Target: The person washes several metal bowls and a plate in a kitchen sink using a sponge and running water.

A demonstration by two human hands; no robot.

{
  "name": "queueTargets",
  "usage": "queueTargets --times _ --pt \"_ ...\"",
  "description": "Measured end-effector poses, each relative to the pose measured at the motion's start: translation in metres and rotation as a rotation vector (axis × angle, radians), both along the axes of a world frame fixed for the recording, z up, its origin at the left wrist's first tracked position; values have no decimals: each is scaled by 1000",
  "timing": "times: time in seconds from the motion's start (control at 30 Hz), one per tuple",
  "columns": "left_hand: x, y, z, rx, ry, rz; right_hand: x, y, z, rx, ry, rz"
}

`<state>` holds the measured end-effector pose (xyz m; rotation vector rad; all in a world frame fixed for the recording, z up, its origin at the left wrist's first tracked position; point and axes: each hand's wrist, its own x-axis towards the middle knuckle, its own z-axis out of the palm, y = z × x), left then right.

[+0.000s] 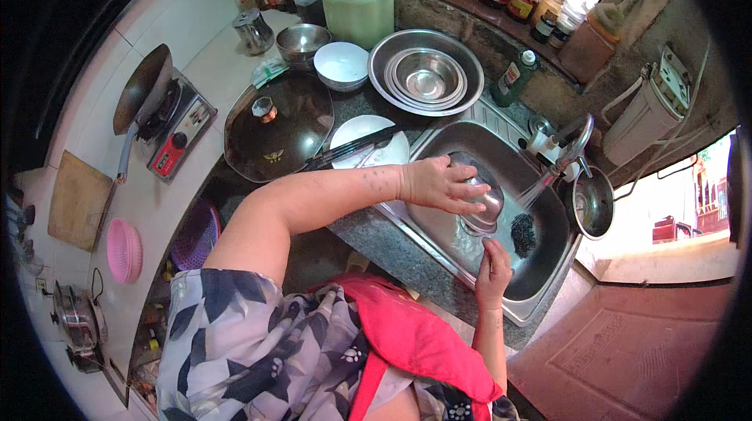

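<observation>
My left hand [449, 186] lies with spread fingers over a shiny steel bowl [492, 205], held tilted above the stainless steel sink basin [546, 256]. Part of the bowl is hidden by the fingers. Just below its lower edge is my right hand [493, 271], fingers curled close together; whether they touch the bowl or grip something cannot be told. Water runs from the curved faucet [581, 139] into the basin, to the right of the bowl. A dark scouring pad [522, 235] rests on the basin floor.
Nested steel bowls [426, 77] stand behind the sink, near a dish soap bottle [516, 77]. Left of the sink are a white plate with black chopsticks [352, 127], a glass pan lid [282, 145] and a white bowl [342, 62]. A steel pot [592, 203] stands beyond the faucet.
</observation>
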<state>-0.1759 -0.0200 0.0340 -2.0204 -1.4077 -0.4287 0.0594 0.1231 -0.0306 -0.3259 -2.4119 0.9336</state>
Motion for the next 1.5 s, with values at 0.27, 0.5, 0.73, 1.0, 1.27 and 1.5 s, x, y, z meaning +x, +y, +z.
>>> queueTargets --times 0.27,0.5,0.73,1.0,1.27,1.5 --pt "-42 -13 8 62 -5 -9 -10 -27 -13 -30 -25 -35" --pt "-84 -1 6 185 -867 477 -13 -55 -15 -90 -93 -50" --pt "-179 -1 -24 453 -1624 1094 -15 -69 -22 -180 -135 -40" --pt "-94 -73 -53 13 -944 1025 -22 -66 -16 -202 -127 2" --pt "-58 -94 -67 -613 -852 1360 -28 -49 -13 -239 -97 96" --pt "15 -50 -23 -628 -1062 817 -16 -23 -18 -542 -71 31"
